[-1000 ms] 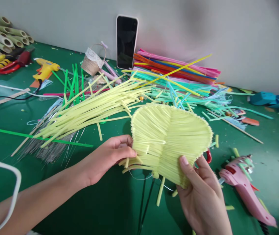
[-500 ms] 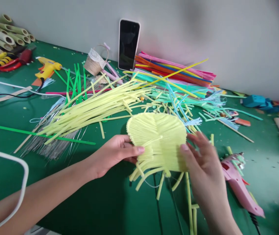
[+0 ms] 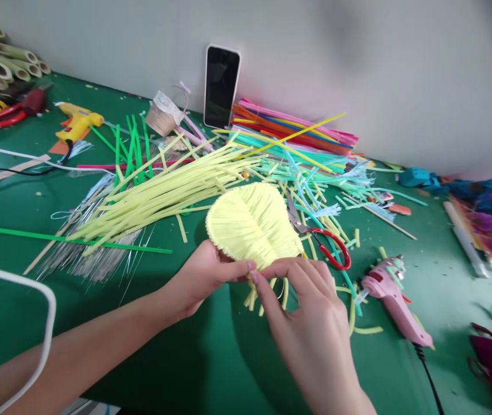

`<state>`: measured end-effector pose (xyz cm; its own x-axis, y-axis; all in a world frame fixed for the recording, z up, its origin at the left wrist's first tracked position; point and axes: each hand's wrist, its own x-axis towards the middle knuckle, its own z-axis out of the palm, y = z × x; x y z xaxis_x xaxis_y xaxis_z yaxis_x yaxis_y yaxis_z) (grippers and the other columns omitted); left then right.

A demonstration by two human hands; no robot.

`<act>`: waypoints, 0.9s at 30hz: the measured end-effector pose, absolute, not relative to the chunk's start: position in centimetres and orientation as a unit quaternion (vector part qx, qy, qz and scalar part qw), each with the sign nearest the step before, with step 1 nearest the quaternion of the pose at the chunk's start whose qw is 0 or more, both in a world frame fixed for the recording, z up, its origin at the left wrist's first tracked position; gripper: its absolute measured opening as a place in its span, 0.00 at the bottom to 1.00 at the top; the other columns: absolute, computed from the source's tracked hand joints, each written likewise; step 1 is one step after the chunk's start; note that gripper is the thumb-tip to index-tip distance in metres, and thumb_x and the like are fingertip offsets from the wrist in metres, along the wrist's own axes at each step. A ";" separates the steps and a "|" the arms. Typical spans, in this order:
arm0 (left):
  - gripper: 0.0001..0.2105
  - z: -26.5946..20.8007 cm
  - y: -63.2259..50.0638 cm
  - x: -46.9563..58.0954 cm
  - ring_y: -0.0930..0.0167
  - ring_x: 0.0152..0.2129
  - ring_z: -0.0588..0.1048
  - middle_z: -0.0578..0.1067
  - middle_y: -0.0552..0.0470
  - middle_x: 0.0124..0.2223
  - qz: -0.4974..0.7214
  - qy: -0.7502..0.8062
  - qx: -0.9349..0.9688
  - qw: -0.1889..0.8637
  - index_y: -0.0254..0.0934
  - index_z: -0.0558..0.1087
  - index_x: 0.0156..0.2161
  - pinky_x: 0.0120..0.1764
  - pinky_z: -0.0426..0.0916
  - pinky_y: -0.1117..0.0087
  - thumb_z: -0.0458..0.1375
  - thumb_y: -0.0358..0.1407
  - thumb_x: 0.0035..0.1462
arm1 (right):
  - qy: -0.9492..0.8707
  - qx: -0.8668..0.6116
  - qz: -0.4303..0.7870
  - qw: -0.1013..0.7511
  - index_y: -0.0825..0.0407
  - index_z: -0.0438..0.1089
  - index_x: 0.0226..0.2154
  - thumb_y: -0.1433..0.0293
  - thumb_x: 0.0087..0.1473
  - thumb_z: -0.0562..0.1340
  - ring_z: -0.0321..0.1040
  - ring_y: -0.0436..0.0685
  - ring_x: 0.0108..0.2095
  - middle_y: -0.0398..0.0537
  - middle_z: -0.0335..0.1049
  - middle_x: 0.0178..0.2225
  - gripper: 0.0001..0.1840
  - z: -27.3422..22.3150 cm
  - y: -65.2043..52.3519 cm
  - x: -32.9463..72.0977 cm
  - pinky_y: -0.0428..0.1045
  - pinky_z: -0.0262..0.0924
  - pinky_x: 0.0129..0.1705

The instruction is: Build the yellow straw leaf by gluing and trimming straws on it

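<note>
A pale yellow leaf shape (image 3: 250, 222) made of fuzzy pipe cleaners is held between both hands over the green table. My left hand (image 3: 205, 279) grips its lower left edge, thumb on top and fingers underneath. With thumb and index finger, my right hand (image 3: 309, 311) pinches the leaf's lower end, close to the left thumb tip. Loose strand ends hang below the fingers, partly hidden by the right hand. Just right of the leaf lie red-handled scissors (image 3: 332, 248). A loose bundle of yellow pipe cleaners (image 3: 163, 190) is spread behind the left hand.
At right lies a pink glue gun (image 3: 395, 300) with a black cord. Farther back are a yellow glue gun (image 3: 79, 121), a propped phone (image 3: 222, 86), coloured pipe cleaners (image 3: 293, 129) and bamboo tubes (image 3: 8, 57). Thin metal wires (image 3: 86, 259) spread at left; a white cable (image 3: 41, 351) loops nearby.
The leaf has tilted and shifted left. My right hand has moved from its right edge to pinch the lower end, uncovering the scissors. The view has swung slightly right.
</note>
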<state>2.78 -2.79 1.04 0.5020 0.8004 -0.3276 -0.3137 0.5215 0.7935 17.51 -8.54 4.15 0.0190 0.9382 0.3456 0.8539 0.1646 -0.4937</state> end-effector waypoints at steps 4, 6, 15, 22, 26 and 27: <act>0.17 1.1 -2.9 2.8 0.63 0.45 0.77 0.80 0.46 0.46 0.368 0.363 0.352 0.780 0.34 0.76 0.49 0.47 0.70 0.65 0.67 0.32 0.53 | -0.730 -0.616 -0.052 0.292 0.52 0.70 0.28 0.74 0.58 0.65 0.63 0.60 0.35 0.49 0.73 0.29 0.07 4.0 -10.1 15.4 0.55 0.56 0.37; 0.17 1.0 -3.0 2.9 0.65 0.40 0.77 0.81 0.47 0.41 0.361 0.384 0.350 0.775 0.34 0.77 0.48 0.44 0.70 0.67 0.68 0.32 0.51 | -0.748 -0.601 -0.109 0.258 0.53 0.71 0.26 0.76 0.58 0.63 0.63 0.62 0.35 0.49 0.73 0.27 0.09 3.5 -10.9 14.6 0.55 0.52 0.36; 0.13 1.3 -2.9 2.8 0.70 0.36 0.76 0.80 0.52 0.38 0.363 0.369 0.346 0.783 0.35 0.77 0.42 0.45 0.68 0.69 0.69 0.31 0.49 | -0.782 -0.546 -0.171 0.249 0.56 0.76 0.34 0.80 0.58 0.61 0.65 0.62 0.39 0.48 0.80 0.32 0.08 2.4 -11.6 14.8 0.54 0.52 0.37; 0.09 1.0 -2.4 2.1 0.71 0.26 0.72 0.75 0.52 0.31 0.287 0.419 0.411 0.757 0.34 0.74 0.34 0.30 0.68 0.70 0.68 0.35 0.49 | -0.796 -0.527 -0.172 0.244 0.57 0.77 0.38 0.80 0.56 0.63 0.63 0.64 0.40 0.50 0.82 0.37 0.09 4.0 -12.5 16.6 0.55 0.51 0.38; 0.08 0.6 -2.6 2.2 0.75 0.21 0.67 0.72 0.56 0.28 0.296 0.418 0.426 0.746 0.35 0.72 0.34 0.26 0.65 0.72 0.65 0.36 0.51 | -0.801 -0.528 -0.171 0.222 0.59 0.77 0.38 0.81 0.58 0.59 0.63 0.65 0.43 0.50 0.82 0.39 0.11 4.0 -12.9 15.9 0.55 0.51 0.39; 0.08 0.6 -2.6 2.3 0.75 0.22 0.67 0.72 0.56 0.28 0.304 0.416 0.424 0.745 0.35 0.72 0.34 0.27 0.65 0.71 0.66 0.35 0.51 | -0.794 -0.537 -0.173 0.226 0.58 0.77 0.37 0.81 0.58 0.60 0.64 0.65 0.43 0.51 0.81 0.39 0.10 3.9 -12.9 15.5 0.55 0.51 0.39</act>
